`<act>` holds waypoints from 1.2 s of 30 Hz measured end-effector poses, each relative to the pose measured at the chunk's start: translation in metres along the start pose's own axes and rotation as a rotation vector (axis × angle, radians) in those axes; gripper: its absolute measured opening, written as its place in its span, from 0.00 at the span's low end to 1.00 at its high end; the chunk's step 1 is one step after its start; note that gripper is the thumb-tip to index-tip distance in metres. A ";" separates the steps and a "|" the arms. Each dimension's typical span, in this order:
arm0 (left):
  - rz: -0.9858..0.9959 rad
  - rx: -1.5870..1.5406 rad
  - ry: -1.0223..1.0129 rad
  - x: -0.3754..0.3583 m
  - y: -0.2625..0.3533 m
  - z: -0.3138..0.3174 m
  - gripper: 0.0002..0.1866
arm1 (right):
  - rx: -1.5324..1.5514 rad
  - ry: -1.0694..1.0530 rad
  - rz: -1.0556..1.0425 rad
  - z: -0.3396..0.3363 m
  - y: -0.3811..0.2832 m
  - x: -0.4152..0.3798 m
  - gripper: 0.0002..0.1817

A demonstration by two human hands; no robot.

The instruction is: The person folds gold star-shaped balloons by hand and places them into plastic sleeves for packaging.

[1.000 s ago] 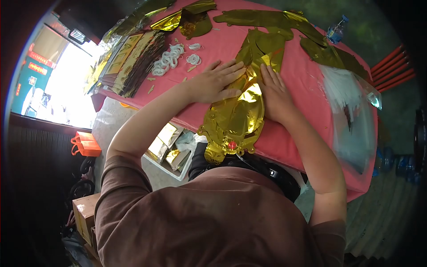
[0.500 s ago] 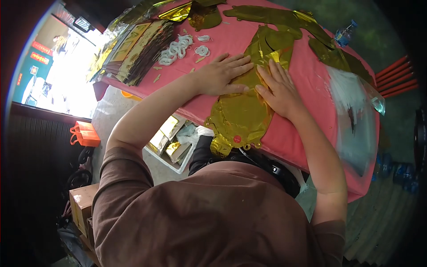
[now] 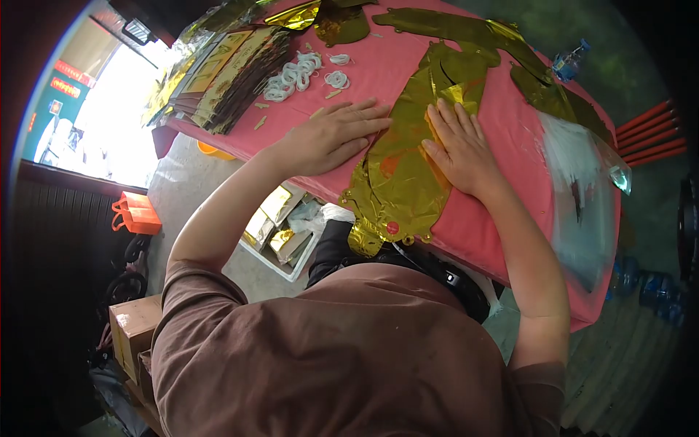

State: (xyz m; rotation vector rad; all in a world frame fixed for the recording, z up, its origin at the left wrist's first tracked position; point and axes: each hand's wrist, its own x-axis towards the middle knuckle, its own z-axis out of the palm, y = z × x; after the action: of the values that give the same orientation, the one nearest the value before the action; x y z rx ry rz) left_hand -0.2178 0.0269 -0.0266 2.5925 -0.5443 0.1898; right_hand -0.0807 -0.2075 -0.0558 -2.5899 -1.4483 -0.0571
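Gold foil [image 3: 408,197], partly hidden by right hand [image 3: 461,154]; white bin [image 3: 293,277], contents unclear

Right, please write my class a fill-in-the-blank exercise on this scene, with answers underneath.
1. The right hand touches foil coloured ____.
2. The hand nearer the white loops is the ____ one.
3. The bag at the view's left is coloured ____.

Missing words: gold; left; orange.

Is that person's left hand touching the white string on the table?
Apart. The head view, the only one, shows pink cloth between the left hand and the white string, with no finger reaching it.
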 end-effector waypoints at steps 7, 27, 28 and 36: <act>0.064 0.096 -0.091 0.008 -0.009 -0.001 0.23 | -0.007 0.001 -0.010 0.002 0.002 0.002 0.33; 0.084 -0.020 0.080 -0.027 0.039 0.006 0.26 | 0.085 -0.004 -0.162 -0.010 -0.030 -0.038 0.33; 0.124 0.022 0.127 -0.022 0.039 0.007 0.25 | 0.082 -0.001 -0.158 -0.011 -0.030 -0.038 0.33; 0.313 0.113 0.162 0.005 0.016 0.008 0.20 | 0.082 0.011 -0.149 -0.011 -0.032 -0.038 0.33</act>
State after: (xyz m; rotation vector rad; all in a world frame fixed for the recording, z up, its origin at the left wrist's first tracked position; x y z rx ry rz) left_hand -0.2193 0.0085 -0.0260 2.5546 -0.8992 0.5433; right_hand -0.1272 -0.2250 -0.0450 -2.4100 -1.6031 -0.0299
